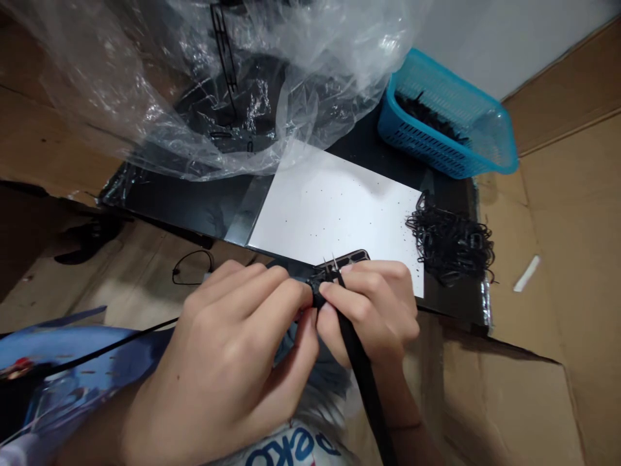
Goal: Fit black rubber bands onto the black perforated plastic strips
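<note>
My left hand [242, 343] pinches one end of a small black plastic frame [356, 257] between thumb and index finger. From the other side my right hand [373, 304] grips the same frame. A pair of black tweezers [359, 362] is also held in the right hand, its bare metal tips pointing away from me over the frame. Both hands meet just off the near edge of a white sheet of paper [310, 207], which is strewn with tiny black specks. My fingers hide much of the frame.
A tangled pile of thin black plastic parts [451, 246] lies at the paper's right edge. Behind it stands a blue basket [466, 158] with black pieces inside. A clear plastic bag [315, 97] covers the far left of the black table [174, 207]. Cardboard [572, 259] lines the right side.
</note>
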`<state>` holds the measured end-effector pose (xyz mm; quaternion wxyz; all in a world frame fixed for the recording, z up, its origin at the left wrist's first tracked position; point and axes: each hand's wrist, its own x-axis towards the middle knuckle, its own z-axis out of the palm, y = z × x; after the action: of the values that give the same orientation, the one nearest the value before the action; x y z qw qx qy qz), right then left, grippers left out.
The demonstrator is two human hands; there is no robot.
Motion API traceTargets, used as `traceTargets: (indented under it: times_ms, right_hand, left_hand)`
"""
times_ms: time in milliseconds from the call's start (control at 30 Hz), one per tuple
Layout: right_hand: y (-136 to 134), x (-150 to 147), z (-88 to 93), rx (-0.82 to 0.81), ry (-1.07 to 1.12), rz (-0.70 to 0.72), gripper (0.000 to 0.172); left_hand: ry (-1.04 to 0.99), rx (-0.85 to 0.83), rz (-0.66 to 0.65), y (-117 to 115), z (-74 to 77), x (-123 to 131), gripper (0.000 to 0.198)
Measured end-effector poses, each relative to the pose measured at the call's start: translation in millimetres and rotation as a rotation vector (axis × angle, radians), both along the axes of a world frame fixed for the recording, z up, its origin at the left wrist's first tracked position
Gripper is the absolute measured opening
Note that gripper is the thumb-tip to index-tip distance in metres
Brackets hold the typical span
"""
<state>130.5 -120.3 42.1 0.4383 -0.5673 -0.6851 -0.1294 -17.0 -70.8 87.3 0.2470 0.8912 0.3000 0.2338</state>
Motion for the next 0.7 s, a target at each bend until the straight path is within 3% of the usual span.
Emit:
traceTargets:
  times_ms: [200,400,500,700]
  right_hand:
    - [3,11,3.7,-0.009,-0.158,0.059,0.008]
    - [8,14,-0.5,0.055,-0.096,0.076,0.009]
    - [9,13,-3.4,0.086,-0.013,0.072,0.01]
    - [13,10,-11.1,0.143,0.106,0.087,0.009]
  left_hand:
    - [0.05,0.08,-0.076,6,2.3,2,0.007]
    - [-0.048,0.023,-0.019,7,-2.9,9,0.012]
    - [-0.141,-0.094,0.03,9,-5.8,13,0.012]
    - [-0.366,-0.555,0.024,16,-12.0,18,0.017]
